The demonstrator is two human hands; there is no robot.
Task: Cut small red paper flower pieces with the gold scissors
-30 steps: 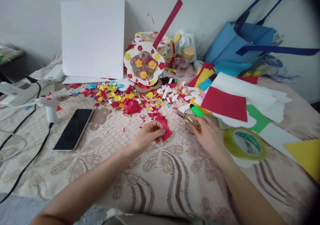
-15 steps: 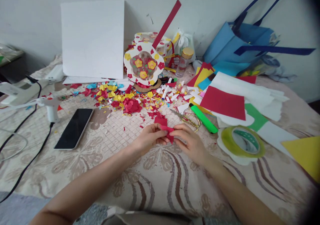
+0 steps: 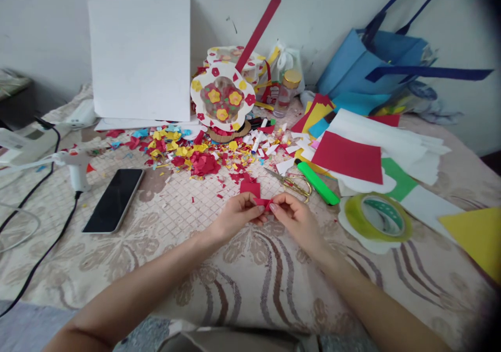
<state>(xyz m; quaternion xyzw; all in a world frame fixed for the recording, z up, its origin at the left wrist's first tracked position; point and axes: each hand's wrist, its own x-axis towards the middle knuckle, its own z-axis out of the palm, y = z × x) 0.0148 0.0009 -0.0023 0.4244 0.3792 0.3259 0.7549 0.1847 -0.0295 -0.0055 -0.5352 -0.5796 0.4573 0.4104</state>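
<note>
Between my two hands is a small folded piece of red paper [image 3: 263, 202]. My left hand [image 3: 241, 213] pinches its left side, thumb on top. My right hand [image 3: 293, 217] grips the right side between thumb and fingers, which cover part of it. Just beyond my left fingertips a red paper square [image 3: 250, 187] lies on the tablecloth. Gold-handled scissors [image 3: 289, 182] rest beyond my right hand, beside a green cutter or marker-like tool [image 3: 318, 183] with a black end.
Paper scraps [image 3: 176, 145] and a red paper pile [image 3: 204, 164] lie ahead. A flower-decorated paper lantern-like piece [image 3: 222, 97] stands behind them. At left are a phone [image 3: 113, 200] and glue gun [image 3: 77, 169]; at right, a tape roll [image 3: 378, 217], red sheet [image 3: 348, 156] and blue bag [image 3: 376, 62].
The red paper has turned from hanging downward to lying flatter between my fingers. My right thumb has come in closer to my left one. The view has shifted slightly.
</note>
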